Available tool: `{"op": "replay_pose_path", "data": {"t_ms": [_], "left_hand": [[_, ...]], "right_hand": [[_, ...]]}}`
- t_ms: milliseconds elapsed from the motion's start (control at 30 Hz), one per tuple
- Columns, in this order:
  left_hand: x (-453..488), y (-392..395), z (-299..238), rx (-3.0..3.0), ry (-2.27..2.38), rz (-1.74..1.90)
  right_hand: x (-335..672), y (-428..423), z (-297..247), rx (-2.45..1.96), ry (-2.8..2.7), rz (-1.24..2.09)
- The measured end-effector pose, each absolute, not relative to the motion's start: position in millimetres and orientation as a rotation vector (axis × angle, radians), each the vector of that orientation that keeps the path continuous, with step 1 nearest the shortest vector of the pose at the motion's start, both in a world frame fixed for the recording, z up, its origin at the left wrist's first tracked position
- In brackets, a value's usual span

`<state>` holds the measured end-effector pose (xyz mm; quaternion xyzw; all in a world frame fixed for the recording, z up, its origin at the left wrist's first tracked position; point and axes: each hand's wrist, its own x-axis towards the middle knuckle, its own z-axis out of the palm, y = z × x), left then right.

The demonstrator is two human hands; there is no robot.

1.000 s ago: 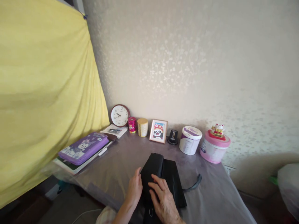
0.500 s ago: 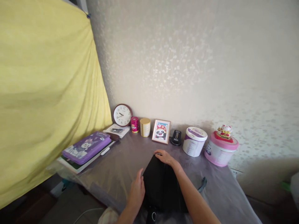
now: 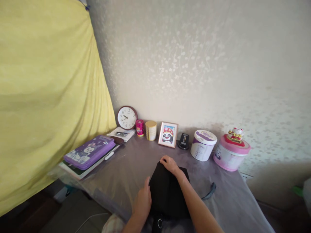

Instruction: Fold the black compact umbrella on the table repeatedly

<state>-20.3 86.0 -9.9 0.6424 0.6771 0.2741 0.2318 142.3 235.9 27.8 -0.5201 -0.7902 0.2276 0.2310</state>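
A black folded bag (image 3: 167,194) lies on the grey table (image 3: 126,171) close to its front edge. My left hand (image 3: 143,200) rests flat against the bag's left side, fingers stretched out. My right hand (image 3: 170,163) reaches over the bag and its curled fingers pinch the far top edge. A dark strap (image 3: 210,191) trails off to the bag's right. A small metal ring (image 3: 159,222) shows at the bag's near end.
Along the wall stand a round clock (image 3: 127,117), a red tin (image 3: 139,127), a yellow tin (image 3: 151,130), a panda picture frame (image 3: 167,134), a black gadget (image 3: 184,141), a white tub (image 3: 203,145) and a pink tub (image 3: 231,152) with a cat figure. A purple case (image 3: 89,152) lies on books at left. Yellow cloth (image 3: 43,97) hangs left.
My right hand went from the bag's near middle out to its far edge and took hold there. The left hand stayed at the bag's left side.
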Motion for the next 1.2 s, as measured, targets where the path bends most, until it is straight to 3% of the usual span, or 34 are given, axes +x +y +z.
{"op": "replay_pose_path", "data": {"t_ms": [233, 433, 600, 933, 1200], "left_hand": [[-28, 80, 5, 1.893, 1.945, 0.521], [-16, 81, 34, 2.160, 1.822, 0.697], [13, 71, 13, 2.295, 1.537, 0.748], [24, 56, -9, 2.190, 1.703, 0.646], [28, 54, -15, 2.128, 1.783, 0.653]], "right_hand": [[142, 228, 30, -1.498, -2.159, 0.582], [139, 229, 30, -1.526, -2.189, 0.553], [139, 229, 27, -1.537, -2.209, 0.492], [133, 189, 48, -1.339, -2.189, 0.174], [140, 176, 33, -1.092, -2.394, 0.202]]}}
